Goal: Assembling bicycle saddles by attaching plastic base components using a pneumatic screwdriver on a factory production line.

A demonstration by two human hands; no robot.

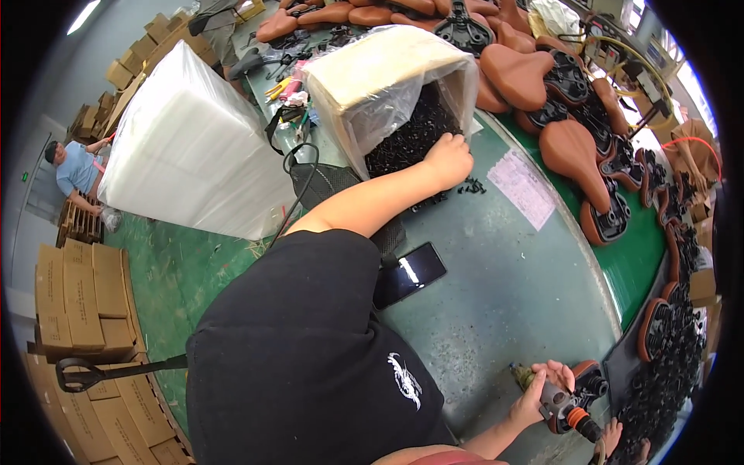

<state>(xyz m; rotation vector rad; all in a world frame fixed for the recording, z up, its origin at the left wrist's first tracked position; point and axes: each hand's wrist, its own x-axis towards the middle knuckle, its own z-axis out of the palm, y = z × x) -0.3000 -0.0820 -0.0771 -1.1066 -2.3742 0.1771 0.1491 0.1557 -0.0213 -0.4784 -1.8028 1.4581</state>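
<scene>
My left hand [449,160] reaches to the mouth of a plastic-lined box [384,66] lying on its side. Its fingers are curled; whatever they hold is hidden. Small black screws [415,136] fill the box, and a few loose ones [471,186] lie on the table beside my hand. At the lower right, my right hand [536,394] grips a grey power screwdriver [559,404] with orange bands. The tool lies over a brown bicycle saddle [593,380], whose black underside faces up.
A phone [411,275] and a printed sheet [521,186] lie on the green table [496,287]. Brown saddles [518,76] pile up at the far right. Another person's hand [612,438] shows lower right. White wrapped foam [186,147] stands left, near a person in blue [79,170] and cartons [81,298].
</scene>
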